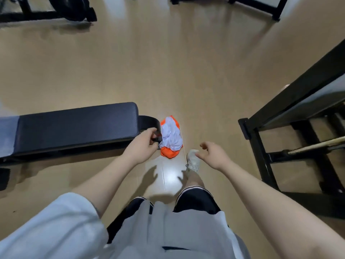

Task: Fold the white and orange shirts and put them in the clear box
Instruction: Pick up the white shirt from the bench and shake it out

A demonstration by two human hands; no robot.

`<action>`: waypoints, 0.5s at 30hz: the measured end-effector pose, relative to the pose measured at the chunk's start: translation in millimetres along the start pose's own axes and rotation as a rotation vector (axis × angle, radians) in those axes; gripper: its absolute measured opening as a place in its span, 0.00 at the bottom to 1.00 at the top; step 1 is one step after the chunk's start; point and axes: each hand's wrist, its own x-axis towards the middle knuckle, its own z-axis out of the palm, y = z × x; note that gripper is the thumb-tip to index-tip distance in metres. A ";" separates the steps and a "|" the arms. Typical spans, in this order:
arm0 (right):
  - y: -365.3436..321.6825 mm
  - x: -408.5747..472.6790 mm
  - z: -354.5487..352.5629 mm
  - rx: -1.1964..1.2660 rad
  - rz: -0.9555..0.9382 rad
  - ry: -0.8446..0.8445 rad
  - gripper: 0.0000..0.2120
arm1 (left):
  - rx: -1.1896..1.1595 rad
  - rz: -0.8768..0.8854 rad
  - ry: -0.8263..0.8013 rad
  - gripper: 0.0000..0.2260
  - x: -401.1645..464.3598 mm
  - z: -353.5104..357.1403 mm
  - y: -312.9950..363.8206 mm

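A crumpled bundle, the white shirt [170, 135] on top of the orange shirt [169, 153], sits just off the end of the black padded bench [78, 124]. My left hand [144, 144] is at the bundle's left edge, thumb and fingers curled round a small dark piece there. Whether the bundle hangs from that hand or lies on the floor is unclear. My right hand [214, 154] hovers to the right of the shirts with fingers loosely spread, holding nothing. No clear box is in view.
Tan floor [168, 71] stretches ahead. A black metal rack frame [261, 143] stands at the right, with a wooden stick [317, 144] on it. More black equipment [71, 10] stands at the far left and far right. My white shoe [193, 161] is below the right hand.
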 end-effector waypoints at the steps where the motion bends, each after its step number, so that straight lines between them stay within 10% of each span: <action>1: 3.1 23.3 -10.1 -0.009 -0.003 -0.024 0.23 | -0.020 -0.008 -0.006 0.19 24.9 2.7 6.7; 15: 28.5 352.9 -20.2 -0.139 0.031 -0.399 0.13 | -0.524 -0.653 0.051 0.19 328.7 99.4 -33.4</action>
